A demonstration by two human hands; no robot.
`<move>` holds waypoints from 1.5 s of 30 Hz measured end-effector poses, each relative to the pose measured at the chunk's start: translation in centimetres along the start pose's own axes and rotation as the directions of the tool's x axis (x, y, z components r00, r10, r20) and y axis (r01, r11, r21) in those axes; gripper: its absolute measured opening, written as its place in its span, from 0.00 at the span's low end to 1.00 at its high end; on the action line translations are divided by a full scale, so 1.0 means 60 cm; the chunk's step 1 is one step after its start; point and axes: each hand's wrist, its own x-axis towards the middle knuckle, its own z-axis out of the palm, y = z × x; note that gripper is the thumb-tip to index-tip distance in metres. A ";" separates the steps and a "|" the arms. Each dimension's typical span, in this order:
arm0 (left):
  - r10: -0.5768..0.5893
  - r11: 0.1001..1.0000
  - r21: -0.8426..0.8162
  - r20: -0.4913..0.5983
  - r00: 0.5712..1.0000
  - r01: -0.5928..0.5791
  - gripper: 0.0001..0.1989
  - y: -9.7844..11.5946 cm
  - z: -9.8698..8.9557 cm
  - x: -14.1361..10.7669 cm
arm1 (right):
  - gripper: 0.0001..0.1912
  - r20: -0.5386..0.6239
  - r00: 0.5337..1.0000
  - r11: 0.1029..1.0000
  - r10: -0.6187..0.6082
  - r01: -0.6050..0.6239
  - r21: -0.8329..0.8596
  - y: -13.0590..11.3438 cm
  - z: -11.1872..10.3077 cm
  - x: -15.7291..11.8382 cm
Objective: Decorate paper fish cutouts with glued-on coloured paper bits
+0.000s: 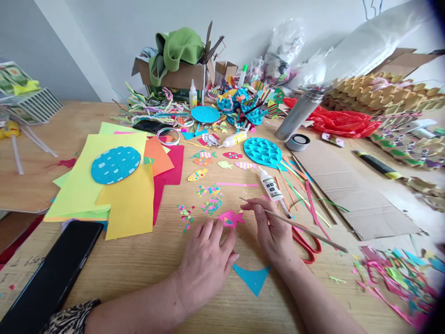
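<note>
Resting lightly on the pink paper fish [232,218], the left hand [210,246] has its fingers loosely spread, nothing clasped, probably so the fish won't slide! It lies flat on the table [163,278], right between the two hands. Over on the right, the right hand [273,232] has a thin stick [306,229] pinched between thumb and fingers, pencil-style, likely for fine control, its tip above the tabletop. Little paper bits [211,205] and dots [187,213] sit just beyond, presumably for easy reach, and the glue bottle [270,184] lies close by!

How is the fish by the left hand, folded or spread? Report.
Spread: the fish lies flat on the table, tail and body showing.
</note>
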 end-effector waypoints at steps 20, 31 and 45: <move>-0.012 1.000 0.003 -0.022 1.000 0.012 0.21 -0.001 -0.003 0.000 | 0.09 0.082 0.996 0.999 -0.030 0.033 -0.033 0.004 -0.003 -0.004; 0.000 1.000 0.002 -0.026 1.000 0.000 0.21 0.001 -0.007 -0.001 | 0.16 0.004 0.996 0.996 0.086 -0.086 0.027 -0.023 -0.015 0.044; 0.011 1.000 0.003 -0.052 0.999 -0.011 0.21 0.002 0.002 -0.004 | 0.22 -0.012 0.995 0.992 0.096 -0.094 0.079 -0.026 0.028 0.086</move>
